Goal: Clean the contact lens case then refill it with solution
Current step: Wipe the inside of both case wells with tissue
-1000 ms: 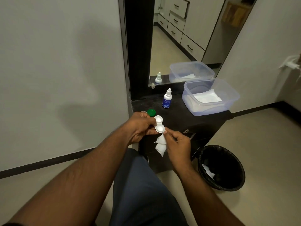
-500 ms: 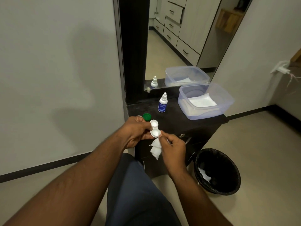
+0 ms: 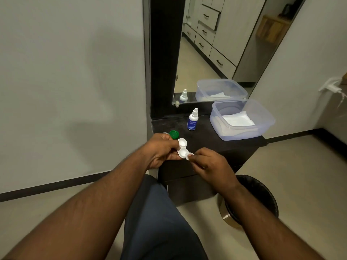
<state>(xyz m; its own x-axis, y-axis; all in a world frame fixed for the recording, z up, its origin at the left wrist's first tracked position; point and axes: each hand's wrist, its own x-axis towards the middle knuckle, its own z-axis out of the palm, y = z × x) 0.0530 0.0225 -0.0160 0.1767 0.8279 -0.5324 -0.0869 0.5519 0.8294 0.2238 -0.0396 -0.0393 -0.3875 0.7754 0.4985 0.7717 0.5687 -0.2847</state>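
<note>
- Head view, from the dark bench (image 3: 216, 141) down: the clear tub (image 3: 242, 119) of white wipes sits at its right end, untouched for now.
- Solution bottle (image 3: 192, 120) stands capped near the mirror, so refilling looks not yet begun.
- Left hand (image 3: 161, 149) pinches the white lens case (image 3: 182, 148) over the bench's front edge, both wells open and looking dry.
- Right hand (image 3: 206, 164) pinches a small white piece (image 3: 189, 156) against the near well; wiping seems nearly finished.
- Green cap (image 3: 174, 134) lies off, behind the left hand.
</note>
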